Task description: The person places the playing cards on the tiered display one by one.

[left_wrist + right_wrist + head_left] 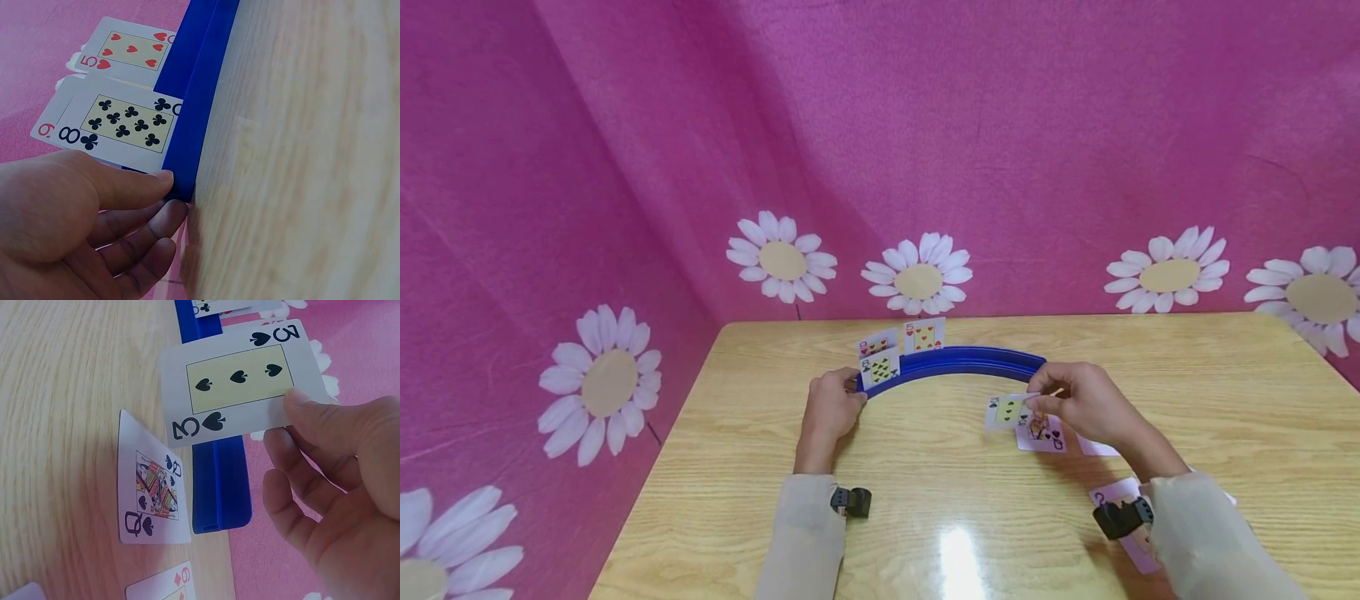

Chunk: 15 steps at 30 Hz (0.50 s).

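A curved blue card holder (966, 360) lies on the table, and my left hand (835, 404) pinches its left end between thumb and fingers. Standing in that end are an eight of clubs (128, 125), a mostly covered hearts card (877, 340) behind it, and a five of hearts (132, 49). My right hand (1086, 404) pinches a three of spades (240, 378) by one edge, thumb on its face. This card is raised near the holder's right end. Below it on the table is a queen of spades (156, 484), partly overlapped in the head view.
A red diamonds card (169, 590) lies near the queen, partly hidden by my right hand in the head view. Another card (1138, 554) is under my right wrist. A pink cloth wall (1000, 150) with white flowers rises behind the wooden table (910, 483).
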{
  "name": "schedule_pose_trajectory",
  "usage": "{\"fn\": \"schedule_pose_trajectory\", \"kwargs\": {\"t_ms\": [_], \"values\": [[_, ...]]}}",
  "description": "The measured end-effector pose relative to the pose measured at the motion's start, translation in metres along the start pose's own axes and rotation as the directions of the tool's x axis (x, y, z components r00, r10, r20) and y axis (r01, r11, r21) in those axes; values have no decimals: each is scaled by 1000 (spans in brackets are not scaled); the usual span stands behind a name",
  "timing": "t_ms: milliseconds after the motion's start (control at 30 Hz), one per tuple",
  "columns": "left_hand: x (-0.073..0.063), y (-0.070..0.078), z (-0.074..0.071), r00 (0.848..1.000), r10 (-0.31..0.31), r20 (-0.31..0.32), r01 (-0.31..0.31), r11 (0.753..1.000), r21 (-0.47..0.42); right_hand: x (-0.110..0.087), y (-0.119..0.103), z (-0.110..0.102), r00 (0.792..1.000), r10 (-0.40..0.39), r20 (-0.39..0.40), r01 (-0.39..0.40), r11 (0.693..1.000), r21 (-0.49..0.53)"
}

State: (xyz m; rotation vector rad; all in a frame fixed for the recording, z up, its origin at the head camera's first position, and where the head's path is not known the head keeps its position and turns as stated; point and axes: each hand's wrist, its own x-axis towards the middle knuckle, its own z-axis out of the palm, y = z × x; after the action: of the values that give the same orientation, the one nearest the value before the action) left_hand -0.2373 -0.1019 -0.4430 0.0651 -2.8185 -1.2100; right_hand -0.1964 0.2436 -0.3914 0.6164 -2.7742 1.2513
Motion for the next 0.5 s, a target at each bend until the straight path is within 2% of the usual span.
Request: {"fn": "schedule_pose_trajectory", "kwargs": {"t_ms": [500], "values": [[0, 0, 0, 1000, -1, 3, 1, 1000, 5, 17, -1, 6, 999, -24, -23, 24, 999, -30]]}}
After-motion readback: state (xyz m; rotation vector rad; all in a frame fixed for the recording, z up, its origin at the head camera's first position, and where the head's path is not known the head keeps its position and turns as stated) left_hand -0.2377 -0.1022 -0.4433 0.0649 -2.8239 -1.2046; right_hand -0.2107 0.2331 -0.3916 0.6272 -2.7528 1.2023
